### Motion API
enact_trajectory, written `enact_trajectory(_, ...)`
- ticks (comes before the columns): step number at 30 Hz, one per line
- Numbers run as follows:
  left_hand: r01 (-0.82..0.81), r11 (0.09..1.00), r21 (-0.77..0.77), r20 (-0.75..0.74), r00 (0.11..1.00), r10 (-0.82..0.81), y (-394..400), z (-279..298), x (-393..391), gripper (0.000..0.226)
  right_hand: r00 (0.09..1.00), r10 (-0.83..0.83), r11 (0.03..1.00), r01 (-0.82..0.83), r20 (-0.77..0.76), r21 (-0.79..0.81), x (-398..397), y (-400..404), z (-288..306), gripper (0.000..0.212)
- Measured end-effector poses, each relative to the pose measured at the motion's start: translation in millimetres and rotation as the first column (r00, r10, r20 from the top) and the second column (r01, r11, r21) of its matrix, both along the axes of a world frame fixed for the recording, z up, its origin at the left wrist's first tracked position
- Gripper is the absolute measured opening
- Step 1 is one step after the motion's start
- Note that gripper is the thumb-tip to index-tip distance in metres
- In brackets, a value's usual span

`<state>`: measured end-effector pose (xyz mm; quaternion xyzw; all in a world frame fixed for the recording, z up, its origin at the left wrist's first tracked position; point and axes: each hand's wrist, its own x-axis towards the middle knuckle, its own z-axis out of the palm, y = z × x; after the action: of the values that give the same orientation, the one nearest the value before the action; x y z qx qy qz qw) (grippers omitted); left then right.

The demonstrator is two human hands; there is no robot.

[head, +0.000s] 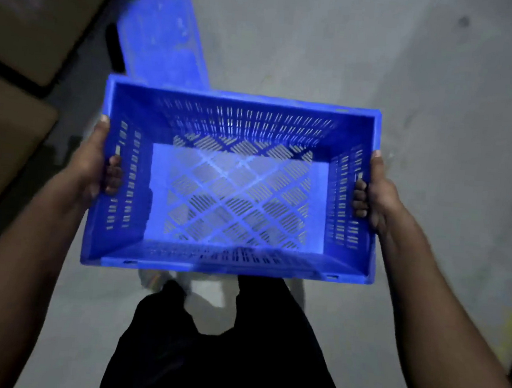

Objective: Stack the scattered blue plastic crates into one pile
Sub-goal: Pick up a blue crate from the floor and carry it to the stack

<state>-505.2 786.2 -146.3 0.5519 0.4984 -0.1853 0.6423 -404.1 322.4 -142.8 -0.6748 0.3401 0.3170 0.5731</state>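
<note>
I hold an empty blue plastic crate (238,125) with slotted walls and a lattice floor, lifted above the ground in front of me, open side up. My left hand (98,163) grips its left end, fingers hooked through the handle slot. On the right end my right hand (374,191) grips the same way. Beyond the held crate, a second blue plastic object (162,39), blurred, lies on the floor at the upper left; its shape is hard to make out.
Brown cardboard boxes (26,22) stand along the left side. The grey concrete floor (382,50) stretches ahead and to the right. Dark trousers (221,344) and a light shoe show below the crate.
</note>
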Motion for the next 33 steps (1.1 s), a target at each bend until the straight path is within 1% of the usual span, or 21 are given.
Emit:
enact_trajectory(2, 0.074, 0.997, 0.003, -0.029, 0.997, -0.074, -20, 32, 33, 0.074, 0.998, -0.055, 0.998, 0.055, 0.01, -0.006, 6, -27, 30, 0.067)
enact_trajectory(4, 0.131, 0.991, 0.002, -0.008, 0.991, -0.131, -39, 60, 69, 0.074, 0.993, -0.109, 0.994, 0.109, 0.04, 0.01, 17, -54, 57, 0.067)
enact_trajectory(7, 0.168, 0.986, 0.01, 0.058, 0.984, -0.168, -63, 92, 121, 0.075, 0.982, -0.177, 0.984, 0.176, 0.071, 0.02, 46, -87, 88, 0.067)
enact_trajectory(11, 0.192, 0.98, 0.057, 0.087, 0.977, -0.197, -90, 118, 200, 0.075, 0.975, -0.202, 0.979, 0.199, 0.095, 0.039, 108, -114, 114, 0.066)
enact_trajectory(15, 0.207, 0.977, 0.06, 0.051, 0.976, -0.21, -104, 128, 296, 0.071, 0.976, -0.199, 0.98, 0.199, 0.092, 0.009, 195, -123, 130, 0.064)
enact_trajectory(21, 0.269, 0.963, 0.02, 0.105, 0.957, -0.269, -111, 144, 463, 0.071, 0.961, -0.251, 0.967, 0.253, 0.114, -0.007, 342, -126, 149, 0.063)
enact_trajectory(24, 0.297, 0.955, -0.01, 0.161, 0.943, -0.291, -110, 156, 551, 0.068, 0.946, -0.279, 0.96, 0.28, 0.164, 0.015, 418, -132, 159, 0.061)
enact_trajectory(26, 0.321, 0.947, -0.027, 0.152, 0.937, -0.313, -113, 166, 608, 0.064, 0.941, -0.298, 0.954, 0.3, 0.162, 0.008, 466, -134, 168, 0.061)
enact_trajectory(29, 0.378, 0.925, -0.031, 0.178, 0.913, -0.367, -118, 178, 689, 0.063, 0.928, -0.314, 0.948, 0.316, 0.2, 0.019, 535, -138, 175, 0.061)
enact_trajectory(33, 0.405, 0.914, 0.014, 0.21, 0.892, -0.399, -123, 178, 805, 0.062, 0.906, -0.342, 0.938, 0.346, 0.249, 0.029, 643, -147, 171, 0.06)
